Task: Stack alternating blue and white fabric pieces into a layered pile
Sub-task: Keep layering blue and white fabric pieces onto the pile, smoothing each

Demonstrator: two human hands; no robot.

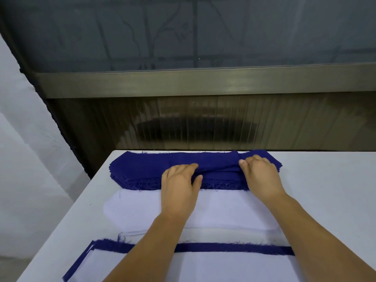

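Note:
A stack of dark blue fabric pieces (142,169) lies at the far edge of the table. My left hand (179,186) pinches a raised fold of the top blue piece (217,166) between thumb and fingers. My right hand (260,176) grips the same piece near its right end, fingers curled into the cloth. Nearer to me lies a stack of white fabric pieces (223,210). At the near edge sits the layered pile (203,265), a white piece on top with a blue border (223,247) showing beneath it. Both forearms cross over the white stack and the pile.
The grey-white table (329,192) extends bare to the right of the fabrics. Its left edge (81,200) drops to a pale floor. A dark ribbed wall panel (203,123) and a metal ledge (203,82) rise just behind the table's far edge.

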